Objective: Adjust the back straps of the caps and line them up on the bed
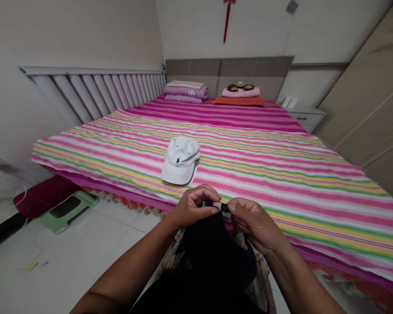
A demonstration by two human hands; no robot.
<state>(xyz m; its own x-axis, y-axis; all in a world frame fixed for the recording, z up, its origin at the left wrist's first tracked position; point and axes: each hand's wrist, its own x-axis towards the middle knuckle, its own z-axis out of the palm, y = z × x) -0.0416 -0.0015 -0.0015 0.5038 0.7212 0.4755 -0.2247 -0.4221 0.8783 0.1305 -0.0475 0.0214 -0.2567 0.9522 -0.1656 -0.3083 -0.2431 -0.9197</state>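
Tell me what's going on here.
A person is holding a dark fabric item up in front of them, pinching its narrow black strap between the left hand and the right hand. The item's exact kind is hard to tell. Just beyond the hands, a white baseball cap lies on a pink-striped bedspread, not touching the hands.

Soft, even indoor light keeps the room bright, and the floor tiles (75,248) at 8 o'clock carry a pale sheen. A faint shadow falls beside the white cap (180,161) toward 4 o'clock. The black garment (212,257) at 6 o'clock sinks to near-solid dark. Wide-angle distortion skews the slatted bed rail (91,93) at 10 o'clock and the wardrobe (363,100) at 2 o'clock.
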